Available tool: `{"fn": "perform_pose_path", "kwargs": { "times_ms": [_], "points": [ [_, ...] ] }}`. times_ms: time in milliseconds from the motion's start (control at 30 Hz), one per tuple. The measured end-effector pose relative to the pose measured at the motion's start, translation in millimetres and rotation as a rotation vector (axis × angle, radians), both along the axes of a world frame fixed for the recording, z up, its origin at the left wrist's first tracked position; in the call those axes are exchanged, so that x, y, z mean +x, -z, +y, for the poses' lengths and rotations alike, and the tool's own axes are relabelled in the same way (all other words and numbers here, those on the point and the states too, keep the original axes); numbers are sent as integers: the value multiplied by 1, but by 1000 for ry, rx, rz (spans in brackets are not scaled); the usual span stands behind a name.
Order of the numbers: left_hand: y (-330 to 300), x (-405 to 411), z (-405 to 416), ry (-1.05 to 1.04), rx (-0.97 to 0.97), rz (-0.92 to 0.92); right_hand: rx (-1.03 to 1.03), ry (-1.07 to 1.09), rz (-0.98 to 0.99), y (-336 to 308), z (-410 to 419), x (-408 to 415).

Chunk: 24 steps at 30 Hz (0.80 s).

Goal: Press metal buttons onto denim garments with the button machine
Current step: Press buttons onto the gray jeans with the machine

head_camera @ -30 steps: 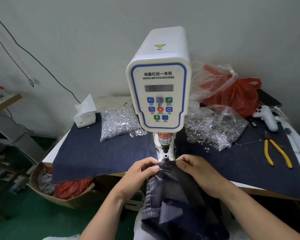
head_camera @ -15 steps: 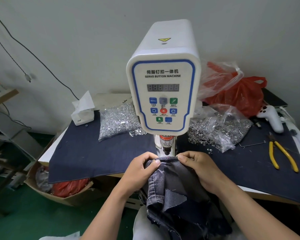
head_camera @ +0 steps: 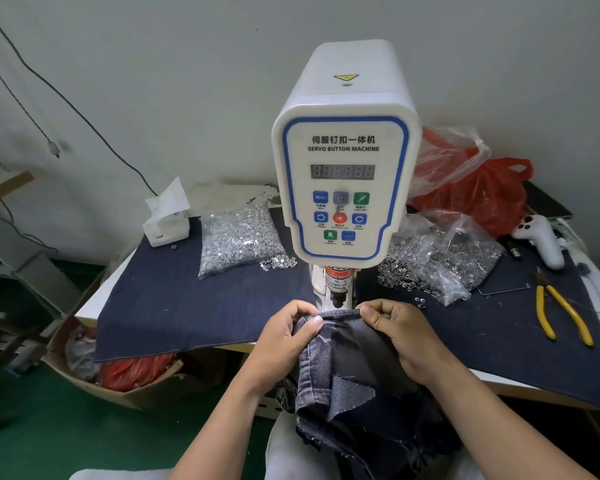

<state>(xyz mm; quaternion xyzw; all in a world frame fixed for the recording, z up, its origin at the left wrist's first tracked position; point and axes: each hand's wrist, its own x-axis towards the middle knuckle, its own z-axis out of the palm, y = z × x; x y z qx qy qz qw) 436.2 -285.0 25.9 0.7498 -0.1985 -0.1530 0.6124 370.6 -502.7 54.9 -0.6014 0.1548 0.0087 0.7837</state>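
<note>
A table [head_camera: 160, 306] draped in dark denim cloth is taking up most of the scene, standing against a pale wall. At its front edge a white servo button machine [head_camera: 347, 147] is rising upright, its blue-bordered control panel facing the person, with the press head [head_camera: 338, 289] hanging just above the table edge. A red plastic bag [head_camera: 482, 199] is sitting behind and to the right of the machine. A clear bag of silver buttons [head_camera: 238, 240] is lying left of the machine, and a clear bag of metal rings [head_camera: 440, 261] is lying right of it, a few loose pieces spilling out beside each. A cardboard box [head_camera: 125, 389] is sitting on the green floor under the table's left side.

The denim garment [head_camera: 354, 362] is hanging off the front edge, its top hem lifted right up beneath the press head. The left hand [head_camera: 284, 341] is pinching the hem's left end between thumb and curled fingers; the right hand [head_camera: 406, 337] is gripping the hem's right end likewise, so the two are stretching the edge between them.

Yellow-handled pliers [head_camera: 561, 317] are lying at the right, a white controller [head_camera: 541, 237] beyond them, and a white tissue box [head_camera: 168, 221] at back left.
</note>
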Motion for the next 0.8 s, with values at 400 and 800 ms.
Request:
{"fn": "perform_pose_path", "kwargs": {
  "times_ms": [400,800],
  "points": [
    [-1,0,-1,19,-28,45,-66,22,-12,3,-1,0],
    [-3,-4,-3,6,-45,44,-72,23,-1,6,-2,1]
  ]
}}
